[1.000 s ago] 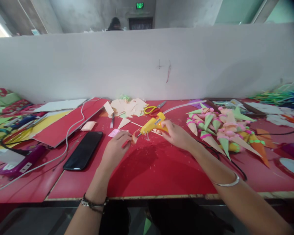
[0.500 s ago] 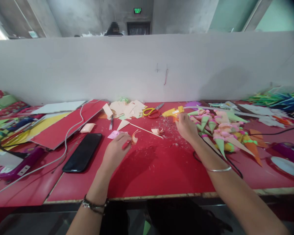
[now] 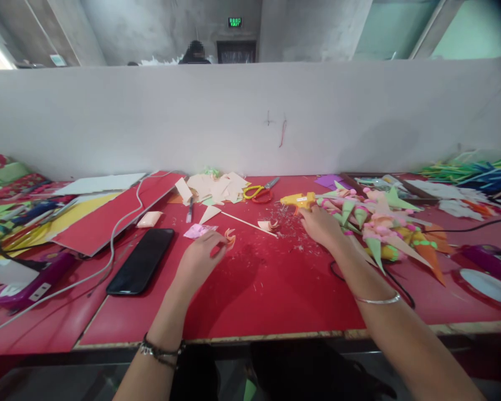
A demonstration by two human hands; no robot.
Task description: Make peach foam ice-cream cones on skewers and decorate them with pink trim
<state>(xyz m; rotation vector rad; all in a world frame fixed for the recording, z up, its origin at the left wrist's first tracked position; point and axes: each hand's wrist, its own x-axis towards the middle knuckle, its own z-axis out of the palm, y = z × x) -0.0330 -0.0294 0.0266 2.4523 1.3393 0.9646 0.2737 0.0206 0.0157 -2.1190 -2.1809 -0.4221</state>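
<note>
I have the pale partition (image 3: 171,117) standing across my view, and in front of it the red table (image 3: 267,301) spreads from side to side. On my left a red board (image 3: 92,234) lies slantwise, with a white cord (image 3: 113,234) running over it and on across the table. To the right I see a heap of paper cones (image 3: 382,220), green, pink and orange, and at the far edge a pile of pale paper pieces (image 3: 221,186). The right hand (image 3: 323,225) reaches to the near left of the heap, its fingers curled at the handle of the glue gun; I cannot tell whether they grip it or only touch it. The left hand (image 3: 198,256) is low over the table, its thumb and fingertips brought together on one end of a small peach curl. Near its wrist side lies a black phone (image 3: 142,262). The yellow glue gun (image 3: 294,199) points left, just beside the cones, and yellow-handled scissors (image 3: 259,192) lie farther left. A thin stick (image 3: 248,221) slants between the hands. Smallest come a pink piece (image 3: 197,230) beyond the left fingers, a second curl (image 3: 268,225) by the stick, and the pinched peach curl (image 3: 230,239).
</note>
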